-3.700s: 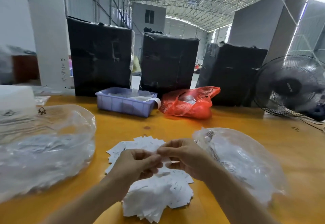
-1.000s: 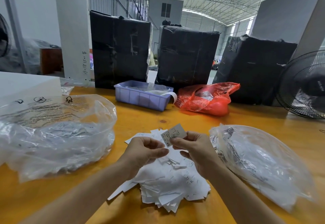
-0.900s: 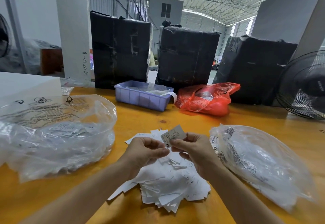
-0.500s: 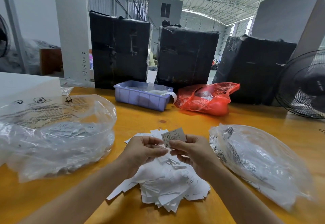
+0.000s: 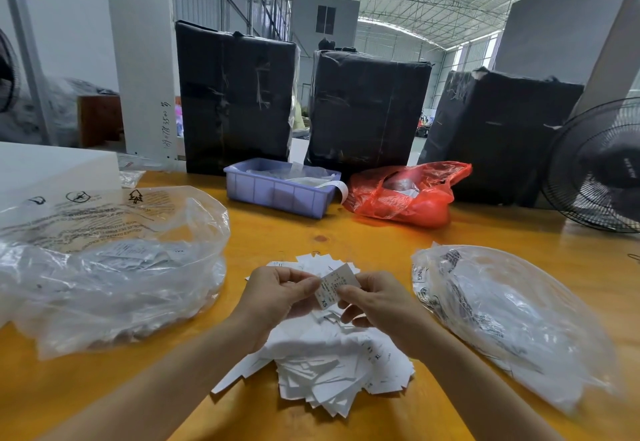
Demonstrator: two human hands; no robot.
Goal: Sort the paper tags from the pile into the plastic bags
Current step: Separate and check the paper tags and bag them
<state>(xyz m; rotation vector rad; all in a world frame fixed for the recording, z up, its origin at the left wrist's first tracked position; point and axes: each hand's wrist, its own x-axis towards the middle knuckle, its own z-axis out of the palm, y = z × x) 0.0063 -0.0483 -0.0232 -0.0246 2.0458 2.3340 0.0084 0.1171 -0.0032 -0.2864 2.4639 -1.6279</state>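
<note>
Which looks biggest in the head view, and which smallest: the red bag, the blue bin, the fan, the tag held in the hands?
1. fan, though its right side is cut off by the frame
2. red bag and blue bin: too alike to rank
3. tag, smallest, though nearest the camera

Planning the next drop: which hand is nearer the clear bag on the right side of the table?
Right. The right hand is just left of that clear bag; the left hand is farther left, beyond the held tag.
</note>
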